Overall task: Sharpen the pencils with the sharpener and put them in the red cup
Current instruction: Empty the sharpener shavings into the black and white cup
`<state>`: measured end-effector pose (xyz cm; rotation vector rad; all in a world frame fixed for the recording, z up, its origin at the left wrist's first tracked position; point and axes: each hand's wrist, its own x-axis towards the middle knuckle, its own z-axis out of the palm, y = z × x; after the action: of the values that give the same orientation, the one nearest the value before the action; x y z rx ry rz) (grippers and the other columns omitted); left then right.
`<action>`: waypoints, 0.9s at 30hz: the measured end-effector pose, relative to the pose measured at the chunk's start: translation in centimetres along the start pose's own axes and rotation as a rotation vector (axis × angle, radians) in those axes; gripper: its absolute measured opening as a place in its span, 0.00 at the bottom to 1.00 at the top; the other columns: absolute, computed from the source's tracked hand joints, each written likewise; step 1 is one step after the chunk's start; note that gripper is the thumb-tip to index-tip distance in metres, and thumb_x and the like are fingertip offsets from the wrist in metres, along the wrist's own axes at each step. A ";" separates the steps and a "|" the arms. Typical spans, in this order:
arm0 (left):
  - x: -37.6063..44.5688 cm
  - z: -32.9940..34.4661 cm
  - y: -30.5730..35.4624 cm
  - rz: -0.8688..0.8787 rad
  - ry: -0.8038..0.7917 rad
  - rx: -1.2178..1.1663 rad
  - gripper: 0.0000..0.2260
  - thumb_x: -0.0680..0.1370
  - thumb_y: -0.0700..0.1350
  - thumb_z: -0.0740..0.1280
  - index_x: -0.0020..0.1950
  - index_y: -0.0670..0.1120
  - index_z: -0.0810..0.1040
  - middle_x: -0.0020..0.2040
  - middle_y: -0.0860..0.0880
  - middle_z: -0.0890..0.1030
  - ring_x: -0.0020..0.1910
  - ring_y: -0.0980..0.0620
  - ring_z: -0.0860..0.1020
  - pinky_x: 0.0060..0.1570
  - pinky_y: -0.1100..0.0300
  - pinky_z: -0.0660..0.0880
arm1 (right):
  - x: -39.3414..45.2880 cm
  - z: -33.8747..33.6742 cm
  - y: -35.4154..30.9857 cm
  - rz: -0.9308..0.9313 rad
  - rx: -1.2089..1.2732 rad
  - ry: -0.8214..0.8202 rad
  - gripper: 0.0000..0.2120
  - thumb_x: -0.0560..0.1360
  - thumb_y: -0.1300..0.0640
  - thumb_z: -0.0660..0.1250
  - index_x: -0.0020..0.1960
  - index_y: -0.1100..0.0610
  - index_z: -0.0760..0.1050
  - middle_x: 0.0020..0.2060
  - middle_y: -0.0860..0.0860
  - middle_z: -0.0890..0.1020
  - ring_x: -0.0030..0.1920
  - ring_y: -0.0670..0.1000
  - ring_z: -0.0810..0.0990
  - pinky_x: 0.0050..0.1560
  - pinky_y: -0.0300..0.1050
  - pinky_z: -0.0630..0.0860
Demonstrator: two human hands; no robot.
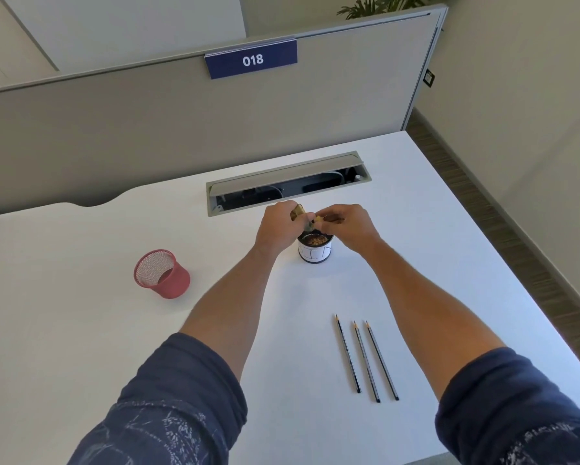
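My left hand [276,229] grips a small brass-coloured sharpener [297,211] above a white pot [315,255] that holds wood shavings. My right hand [349,226] pinches a pencil [325,219] whose pale wooden end meets the sharpener; most of the pencil is hidden by my fingers. Both hands almost touch over the pot. The red mesh cup [162,273] stands to the left, tilted in the view, with nothing visible inside. Three dark pencils [365,359] lie side by side on the white desk near my right forearm, tips pointing away from me.
An open cable tray [288,184] is sunk into the desk just behind my hands. A grey partition with a blue sign reading 018 [252,60] closes the back. The desk's right edge [503,263] drops to the floor.
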<state>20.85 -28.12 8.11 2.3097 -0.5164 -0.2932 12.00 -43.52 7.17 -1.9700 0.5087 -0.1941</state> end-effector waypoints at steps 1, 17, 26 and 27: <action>0.0 0.0 0.0 -0.004 -0.002 0.003 0.14 0.77 0.54 0.70 0.40 0.44 0.79 0.34 0.52 0.77 0.35 0.55 0.74 0.33 0.61 0.67 | 0.0 0.1 0.1 -0.001 -0.006 0.007 0.13 0.74 0.55 0.77 0.57 0.56 0.85 0.45 0.51 0.86 0.47 0.50 0.86 0.56 0.46 0.83; -0.1 0.2 -0.7 -0.016 -0.005 -0.024 0.09 0.77 0.50 0.71 0.48 0.44 0.83 0.44 0.48 0.83 0.42 0.53 0.77 0.34 0.66 0.66 | -0.5 0.7 0.0 -0.016 0.040 0.093 0.14 0.73 0.53 0.78 0.57 0.55 0.86 0.44 0.49 0.87 0.46 0.47 0.85 0.51 0.39 0.82; -0.4 -0.2 -1.0 -0.028 -0.007 -0.049 0.08 0.77 0.47 0.73 0.53 0.46 0.85 0.47 0.49 0.85 0.47 0.51 0.81 0.39 0.69 0.68 | -0.5 1.2 0.0 -0.006 0.037 0.076 0.13 0.74 0.55 0.77 0.58 0.55 0.85 0.47 0.50 0.87 0.48 0.49 0.86 0.55 0.43 0.83; -0.4 -0.3 -1.0 -0.031 -0.006 -0.057 0.08 0.77 0.47 0.73 0.53 0.46 0.85 0.47 0.50 0.85 0.47 0.51 0.81 0.39 0.69 0.68 | -0.6 1.2 -0.1 -0.008 0.046 0.108 0.13 0.75 0.55 0.77 0.58 0.55 0.85 0.46 0.49 0.87 0.48 0.48 0.85 0.53 0.40 0.83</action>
<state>20.85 -27.12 7.60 2.2643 -0.4700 -0.3260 11.93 -42.21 6.78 -1.9244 0.5612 -0.3166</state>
